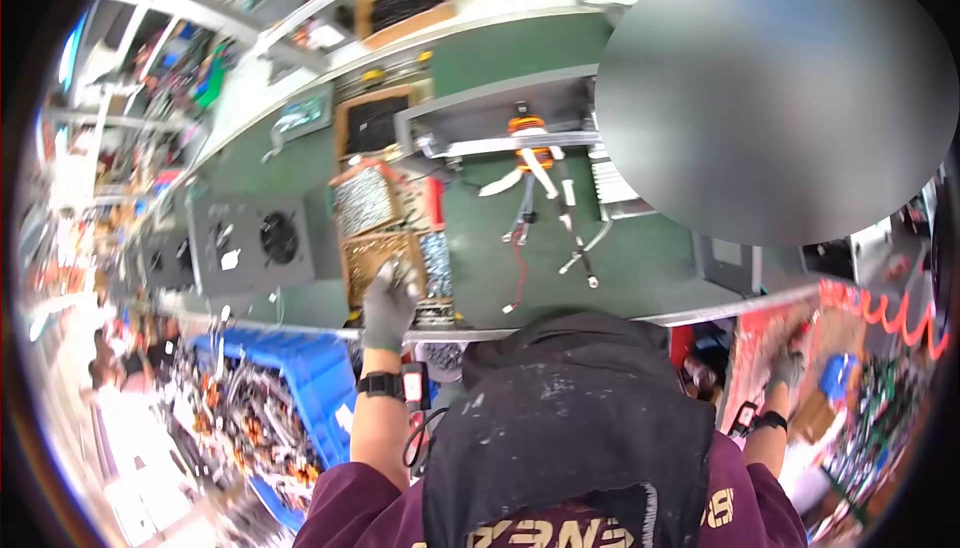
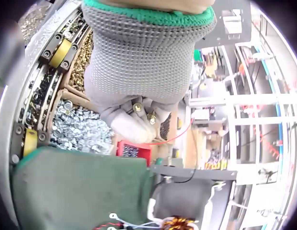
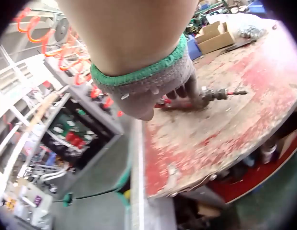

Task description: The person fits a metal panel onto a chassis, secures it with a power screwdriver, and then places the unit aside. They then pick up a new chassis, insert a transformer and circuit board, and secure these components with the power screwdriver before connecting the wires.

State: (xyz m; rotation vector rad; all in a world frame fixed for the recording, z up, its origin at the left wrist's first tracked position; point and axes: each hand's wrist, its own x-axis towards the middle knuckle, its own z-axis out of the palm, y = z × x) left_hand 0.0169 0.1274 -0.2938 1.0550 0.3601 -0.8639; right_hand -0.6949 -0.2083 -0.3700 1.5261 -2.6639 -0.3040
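Note:
My gloved left hand [image 1: 388, 310] is over a cardboard box of small brass-coloured hardware [image 1: 365, 260] at the bench's front edge. In the left wrist view its fingers are curled, with small brass screws [image 2: 152, 118] held among them. Off to the right, my gloved right hand [image 1: 787, 368] is over a worn red-painted table [image 3: 220, 139]. Its fingers are around a red power screwdriver [image 3: 215, 94], whose metal nose and bit point away from the hand. The palm hides much of the tool's body.
On the green bench stands a grey metal chassis [image 1: 470, 128] with an orange-wound coil [image 1: 527, 128] and loose cables. Beside the brass box are a box of silvery hardware [image 1: 365, 198] and a grey fan panel [image 1: 250, 238]. A blue crate [image 1: 320, 388] sits below left; a red coiled hose [image 1: 890, 318] hangs right.

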